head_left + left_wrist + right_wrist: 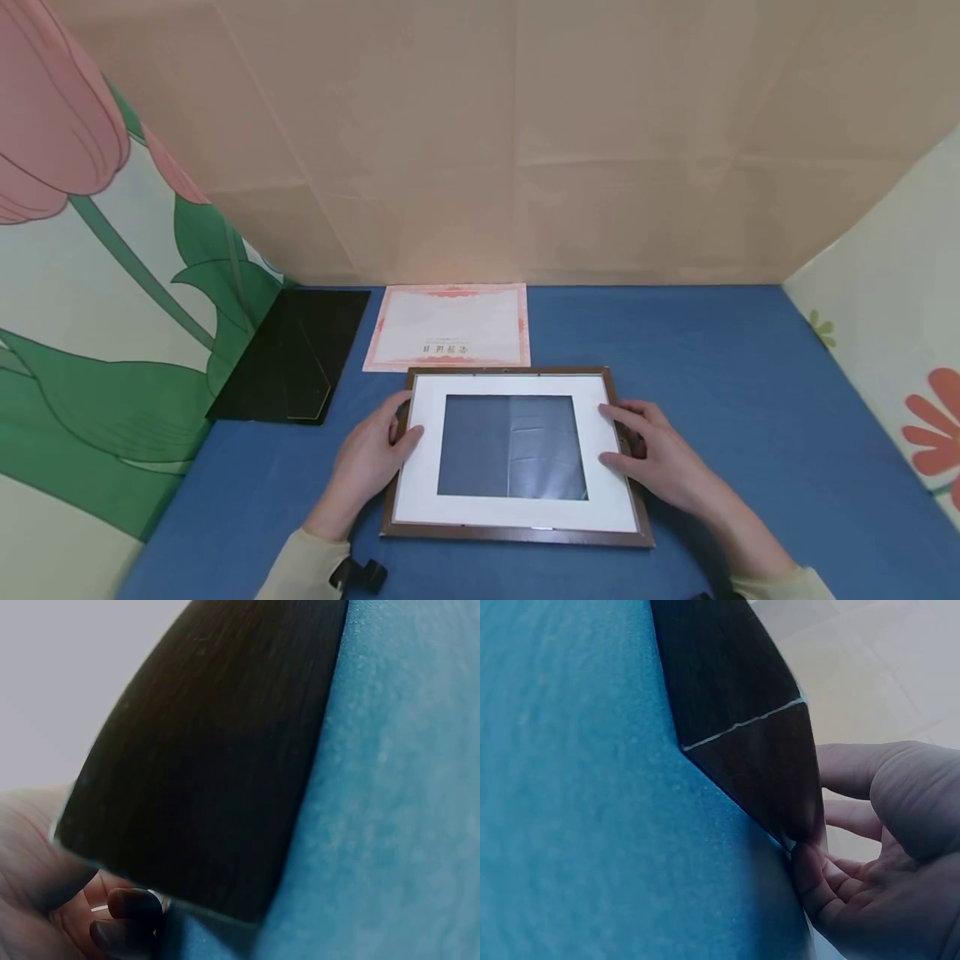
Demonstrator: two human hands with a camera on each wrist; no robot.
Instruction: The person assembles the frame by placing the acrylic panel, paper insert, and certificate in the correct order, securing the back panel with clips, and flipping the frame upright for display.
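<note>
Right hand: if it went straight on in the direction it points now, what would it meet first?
Most likely the white mat inside the brown frame: the right hand points leftward across it, fingertips over its border. Depth is unclear, so they may be touching it.

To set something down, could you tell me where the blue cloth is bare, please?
Blue cloth lies bare from the pink-bordered white paper rightward to the flowered wall, and between the black rectangular board and left hand. It's crowded around the brown rectangular frame, which that and the right hand hold.
</note>
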